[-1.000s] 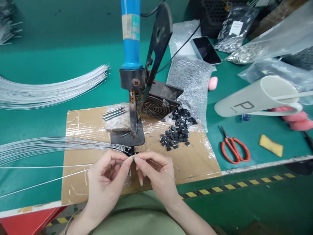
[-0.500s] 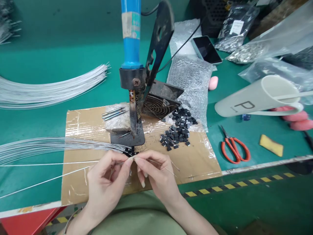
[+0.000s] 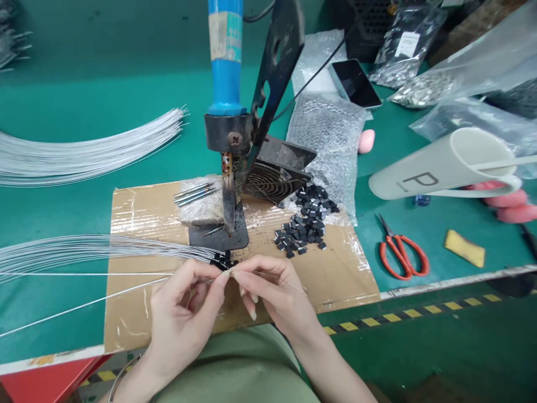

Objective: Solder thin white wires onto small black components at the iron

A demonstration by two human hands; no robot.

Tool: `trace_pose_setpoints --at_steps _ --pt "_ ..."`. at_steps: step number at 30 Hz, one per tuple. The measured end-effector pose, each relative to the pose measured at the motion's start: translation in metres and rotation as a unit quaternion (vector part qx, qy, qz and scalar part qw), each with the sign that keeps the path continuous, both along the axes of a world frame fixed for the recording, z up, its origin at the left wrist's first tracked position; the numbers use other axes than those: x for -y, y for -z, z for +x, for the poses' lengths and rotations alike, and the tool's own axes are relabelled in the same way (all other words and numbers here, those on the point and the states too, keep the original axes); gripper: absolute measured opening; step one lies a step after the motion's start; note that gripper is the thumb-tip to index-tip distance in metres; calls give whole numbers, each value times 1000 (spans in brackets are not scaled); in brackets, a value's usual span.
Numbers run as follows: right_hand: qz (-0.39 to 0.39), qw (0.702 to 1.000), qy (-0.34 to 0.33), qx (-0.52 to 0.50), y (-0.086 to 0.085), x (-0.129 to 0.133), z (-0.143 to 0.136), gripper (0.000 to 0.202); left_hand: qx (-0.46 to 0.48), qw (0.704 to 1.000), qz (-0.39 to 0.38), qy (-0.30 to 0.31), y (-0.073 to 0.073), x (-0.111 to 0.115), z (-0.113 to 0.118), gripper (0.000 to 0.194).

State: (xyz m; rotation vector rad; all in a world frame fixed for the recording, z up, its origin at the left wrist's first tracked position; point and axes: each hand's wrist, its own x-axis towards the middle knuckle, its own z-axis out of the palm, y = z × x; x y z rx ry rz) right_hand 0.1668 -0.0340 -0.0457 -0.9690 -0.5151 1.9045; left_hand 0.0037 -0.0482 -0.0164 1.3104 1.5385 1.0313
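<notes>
Thumb and forefinger of my left hand [image 3: 187, 308] are closed in a pinch on a thin white wire [image 3: 126, 291], which trails off to the left. Fingertip to fingertip with it, my right hand [image 3: 279, 296] pinches the same wire's fine end strands, which stick out to the right past the knuckles. The exact spot being gripped is hidden by the fingertips. Just behind my fingers lies a row of wires [image 3: 138, 246] ending in small black connectors [image 3: 222, 259]. Above them, a blue-handled soldering iron [image 3: 226, 84] hangs in a black stand, tip down.
Loose black connectors [image 3: 300, 232] are heaped on the cardboard [image 3: 335, 274], near a small fan [image 3: 272, 179]. A second wire bundle [image 3: 84, 154] lies at the back left. To the right are orange-handled scissors [image 3: 403, 254], a yellow sponge [image 3: 465, 248], a white mug [image 3: 411, 173] and a phone [image 3: 356, 84].
The fingers of my right hand have turned slightly, and the strands past them now lie closer to the hand. The held wire has shifted a little at the left. Both pinches stay together.
</notes>
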Motion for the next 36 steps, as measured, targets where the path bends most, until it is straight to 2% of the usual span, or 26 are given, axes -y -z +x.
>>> trace_pose_setpoints --at_steps 5,14,23,36 --pt "-5 1000 18 -22 2 3 -4 12 1 1000 12 -9 2 1 2 10" --pt "-19 999 30 -23 2 3 -8 13 -33 997 63 18 8 3 -1 10" --pt "-31 999 19 -6 -2 0 -4 16 -31 999 30 33 5 2 -3 10" --pt "-21 998 50 -13 1 4 -10 16 -27 999 31 -7 10 4 2 8"
